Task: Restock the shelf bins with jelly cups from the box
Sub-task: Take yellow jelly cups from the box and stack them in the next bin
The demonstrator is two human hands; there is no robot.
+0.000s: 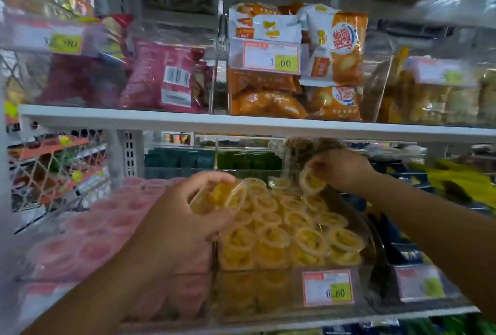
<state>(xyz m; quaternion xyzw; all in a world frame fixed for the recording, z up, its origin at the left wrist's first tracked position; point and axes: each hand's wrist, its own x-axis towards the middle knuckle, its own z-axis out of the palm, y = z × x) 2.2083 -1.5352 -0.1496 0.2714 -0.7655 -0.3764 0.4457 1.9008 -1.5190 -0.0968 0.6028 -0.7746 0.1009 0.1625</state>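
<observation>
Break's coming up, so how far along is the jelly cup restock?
Done: the yellow bin is heaped with cups, and the pink cups beside it are piled high. In hand: the left hand holds yellow cups at the pile's left; the right hand pinches one cup at the back. Left: the box is out of view, so I can't tell.

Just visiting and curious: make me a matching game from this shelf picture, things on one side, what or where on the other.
1 left hand
2 right hand
3 pink jelly cups
4 orange snack packs

A on the upper shelf
B pinches one yellow cup, far back
C left of the yellow jelly cups
D grips several yellow cups

Pairs: 1-D, 2-B, 3-C, 4-A
</observation>
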